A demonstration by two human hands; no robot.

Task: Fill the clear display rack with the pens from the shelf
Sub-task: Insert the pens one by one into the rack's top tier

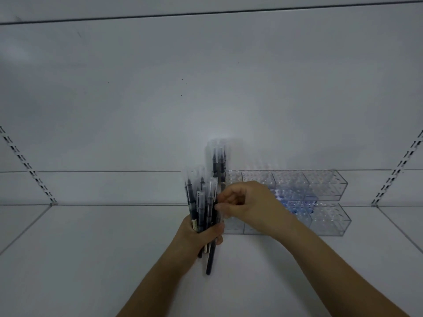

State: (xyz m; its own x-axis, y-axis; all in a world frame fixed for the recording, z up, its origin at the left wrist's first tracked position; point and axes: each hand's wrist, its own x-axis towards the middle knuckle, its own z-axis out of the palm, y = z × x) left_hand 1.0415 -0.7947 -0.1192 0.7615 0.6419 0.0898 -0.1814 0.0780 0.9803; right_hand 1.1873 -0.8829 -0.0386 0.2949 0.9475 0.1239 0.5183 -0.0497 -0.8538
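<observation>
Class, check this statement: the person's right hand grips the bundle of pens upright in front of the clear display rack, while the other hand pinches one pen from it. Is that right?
Not quite. The head view shows the left hand gripping the bundle of pens upright in front of the clear display rack; the right hand does the pinching, its fingers closing on one pen.

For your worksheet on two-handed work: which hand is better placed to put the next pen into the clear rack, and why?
The right hand. It already pinches one pen at the bundle of pens and lies directly in front of the clear display rack. The left hand has its grip wrapped round the bundle, further from the rack.
</observation>
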